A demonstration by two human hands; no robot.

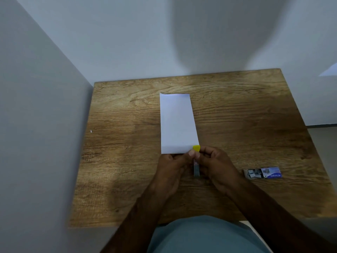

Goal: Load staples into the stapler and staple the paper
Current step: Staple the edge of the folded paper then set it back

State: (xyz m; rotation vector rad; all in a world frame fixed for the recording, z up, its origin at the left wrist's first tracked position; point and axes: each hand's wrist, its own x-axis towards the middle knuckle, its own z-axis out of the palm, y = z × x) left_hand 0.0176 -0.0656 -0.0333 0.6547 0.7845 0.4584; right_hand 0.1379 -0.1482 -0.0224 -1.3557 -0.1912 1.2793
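A folded white paper (177,123) lies lengthwise in the middle of the wooden table (127,161). At its near right corner sits a small stapler (196,169) with a yellow tip and a grey metal body. Both hands hold it from either side: my left hand (172,169) with the thumb on top near the yellow tip, my right hand (217,166) with fingers curled around its right side. Most of the stapler is hidden between the fingers. An open box of staples (262,173) lies to the right, with grey staple strips showing.
The table stands against a white wall at the back and a grey wall on the left. Its right edge borders a pale floor. My teal-clothed lap is at the table's near edge.
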